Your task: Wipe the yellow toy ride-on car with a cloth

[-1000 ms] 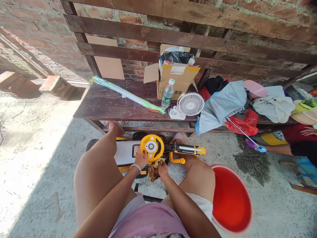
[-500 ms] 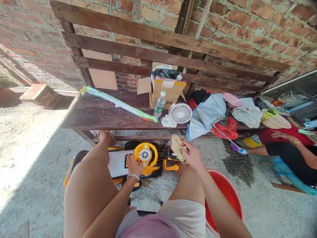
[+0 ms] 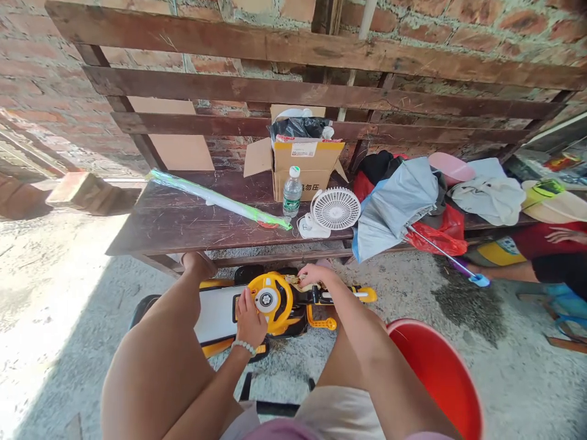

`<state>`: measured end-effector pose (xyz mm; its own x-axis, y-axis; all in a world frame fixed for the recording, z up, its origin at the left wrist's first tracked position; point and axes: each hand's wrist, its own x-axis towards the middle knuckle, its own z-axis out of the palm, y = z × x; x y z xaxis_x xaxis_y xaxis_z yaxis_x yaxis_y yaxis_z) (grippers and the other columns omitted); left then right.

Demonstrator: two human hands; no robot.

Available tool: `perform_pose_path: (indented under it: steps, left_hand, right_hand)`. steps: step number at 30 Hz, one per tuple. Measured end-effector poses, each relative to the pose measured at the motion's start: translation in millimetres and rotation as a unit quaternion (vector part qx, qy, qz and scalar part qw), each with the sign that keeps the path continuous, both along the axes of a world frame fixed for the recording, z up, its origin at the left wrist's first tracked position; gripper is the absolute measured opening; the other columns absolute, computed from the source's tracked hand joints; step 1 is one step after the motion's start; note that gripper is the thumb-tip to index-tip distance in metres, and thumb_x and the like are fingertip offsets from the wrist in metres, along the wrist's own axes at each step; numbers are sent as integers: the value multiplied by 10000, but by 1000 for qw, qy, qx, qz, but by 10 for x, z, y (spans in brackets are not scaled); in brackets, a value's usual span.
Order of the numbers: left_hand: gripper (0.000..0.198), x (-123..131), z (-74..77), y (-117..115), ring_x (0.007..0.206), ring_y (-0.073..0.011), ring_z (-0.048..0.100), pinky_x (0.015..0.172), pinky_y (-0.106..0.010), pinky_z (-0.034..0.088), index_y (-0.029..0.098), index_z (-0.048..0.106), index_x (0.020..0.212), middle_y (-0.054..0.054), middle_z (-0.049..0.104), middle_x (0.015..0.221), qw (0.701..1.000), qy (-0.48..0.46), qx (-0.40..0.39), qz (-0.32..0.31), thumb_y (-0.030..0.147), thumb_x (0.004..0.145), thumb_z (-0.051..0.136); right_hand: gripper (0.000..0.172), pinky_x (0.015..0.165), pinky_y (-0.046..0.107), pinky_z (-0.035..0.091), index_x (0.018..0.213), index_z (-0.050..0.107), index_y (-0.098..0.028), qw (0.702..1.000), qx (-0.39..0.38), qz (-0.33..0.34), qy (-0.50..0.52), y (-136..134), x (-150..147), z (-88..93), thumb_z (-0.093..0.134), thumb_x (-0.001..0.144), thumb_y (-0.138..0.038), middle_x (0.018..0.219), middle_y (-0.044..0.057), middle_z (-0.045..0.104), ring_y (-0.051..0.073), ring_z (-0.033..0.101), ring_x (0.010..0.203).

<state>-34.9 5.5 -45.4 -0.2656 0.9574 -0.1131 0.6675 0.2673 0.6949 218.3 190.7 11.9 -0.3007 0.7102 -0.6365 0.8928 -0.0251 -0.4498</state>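
Observation:
A yellow toy ride-on vehicle with a white seat panel stands on the ground between my legs. My left hand, with a beaded bracelet at the wrist, grips the near left rim of its yellow steering wheel. Beyond the wheel, my right hand is closed on a beige cloth, pressing it against the far side of the vehicle. Most of the cloth is hidden behind the fingers and the wheel. A yellow crank-shaped part juts out to the right of the wheel.
A red bucket stands by my right leg. Along the wooden bench lie a wrapped long item, a bottle, a cardboard box, a white fan and a folded umbrella. Another person's arm shows at far right.
My right hand has moved left and away from me, carrying the cloth from above the vehicle's right part to behind the steering wheel. My left hand stays at the wheel. The view has shifted slightly.

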Motion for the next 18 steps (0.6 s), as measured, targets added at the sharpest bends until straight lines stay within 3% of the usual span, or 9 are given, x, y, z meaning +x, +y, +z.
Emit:
perform_pose_path:
  steps: [4,10,14,18]
  left_hand:
    - [905,-2,-47,-7,1669,-413,284,1408,-586,174,68,276,1712,-271,384,1718,1000,21,-4,-2,276,876,552]
    - [881,0,-142,21,1650,-421,308,1400,-601,192,48,281,1710,-279,402,1694,999,31,21,-5,274,895,527]
    - [839,31,-142,9,1666,-433,270,1398,-608,201,20,308,1698,-296,388,1698,998,35,48,9,271,917,485]
    - [774,52,-135,-63,1717,-404,160,1414,-583,165,65,351,1693,-256,314,1768,995,51,85,-16,284,959,458]
  right_hand:
    - [213,743,238,502,863,859,-225,999,-35,1,-40,12,419,-7,953,714,-345,848,6,809,185,708,811]
    - [165,734,258,495,691,783,-201,991,2,-42,-131,-209,1231,288,939,694,-253,726,15,761,188,696,755]
    - [68,768,285,488,730,806,-143,978,48,-55,-198,-392,1398,414,860,764,-166,868,118,813,194,750,849]
    - [102,783,295,480,810,834,-63,972,76,-62,-213,-516,1390,464,797,831,-156,989,201,823,222,774,961]
